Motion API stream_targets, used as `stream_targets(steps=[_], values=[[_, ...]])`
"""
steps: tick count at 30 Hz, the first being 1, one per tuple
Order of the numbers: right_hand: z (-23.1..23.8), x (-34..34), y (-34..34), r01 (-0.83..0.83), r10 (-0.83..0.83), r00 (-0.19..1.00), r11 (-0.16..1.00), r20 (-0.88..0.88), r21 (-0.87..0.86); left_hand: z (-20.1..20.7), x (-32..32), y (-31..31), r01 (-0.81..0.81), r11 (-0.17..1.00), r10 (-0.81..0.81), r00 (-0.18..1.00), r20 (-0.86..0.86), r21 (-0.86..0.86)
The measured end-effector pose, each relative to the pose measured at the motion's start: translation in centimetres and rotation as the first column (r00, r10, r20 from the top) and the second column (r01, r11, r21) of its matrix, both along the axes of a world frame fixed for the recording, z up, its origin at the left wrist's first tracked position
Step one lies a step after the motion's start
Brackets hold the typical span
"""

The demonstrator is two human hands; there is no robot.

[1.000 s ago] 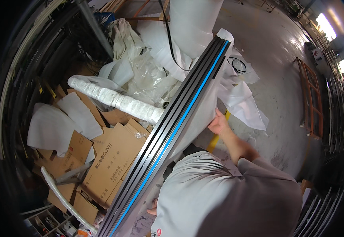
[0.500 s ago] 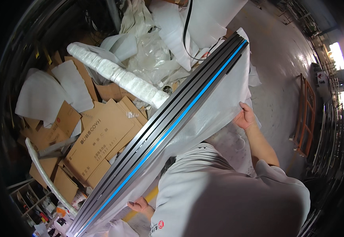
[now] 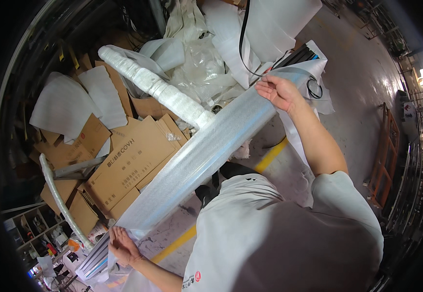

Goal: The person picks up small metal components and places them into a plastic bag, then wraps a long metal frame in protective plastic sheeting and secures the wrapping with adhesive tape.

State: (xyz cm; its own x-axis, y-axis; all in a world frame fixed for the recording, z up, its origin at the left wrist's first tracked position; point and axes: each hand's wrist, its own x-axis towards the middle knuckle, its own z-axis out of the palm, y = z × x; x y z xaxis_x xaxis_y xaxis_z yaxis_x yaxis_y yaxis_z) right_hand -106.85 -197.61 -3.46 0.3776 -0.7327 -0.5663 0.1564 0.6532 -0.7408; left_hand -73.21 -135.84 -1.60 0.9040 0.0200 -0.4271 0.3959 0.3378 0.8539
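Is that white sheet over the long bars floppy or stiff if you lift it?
Probably floppy: the white sheet bends over the long bars. It's likely light too, since it looks thin enough for blue to show through.

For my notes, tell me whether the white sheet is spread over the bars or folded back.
Spread over them. The white sheet covers the middle of the bars, blue showing faintly through; both ends show bare.

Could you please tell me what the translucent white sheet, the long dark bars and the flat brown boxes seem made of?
Translucent white sheet: probably thin plastic foam with a satin sheen; a bluish tint shows through.
Long dark bars: likely smooth coated metal, from the straight, crisp edges at the uncovered ends, though plastic is possible.
Flat brown boxes: matte cardboard, from the tan colour and thin board edges.
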Motion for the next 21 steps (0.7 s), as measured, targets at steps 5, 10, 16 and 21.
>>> stream_targets(steps=[5,10,16,21], values=[[-0.2,-2.1,1.8,0.124,-0.110,0.990,0.978,0.087,-0.166,-5.8,0.0,0.0,0.112,0.380,-0.693,0.692,0.203,0.918],[-2.7,-9.1,-1.6,0.531,-0.609,0.759,0.783,-0.229,-0.323,-7.1,-1.4,-1.3,-0.101,0.159,-0.734,0.653,0.186,0.982],[-6.0,-16.6,-10.8,0.727,-0.709,0.684,0.683,-0.173,0.077,-6.9,-1.2,-2.4,-0.118,0.014,-0.787,0.611,0.084,0.993],[-8.5,-22.2,-19.4,0.794,-0.795,0.606,0.603,0.026,-0.083,-7.6,-0.5,-2.3,-0.093,-0.053,-0.794,0.607,0.014,0.994]])
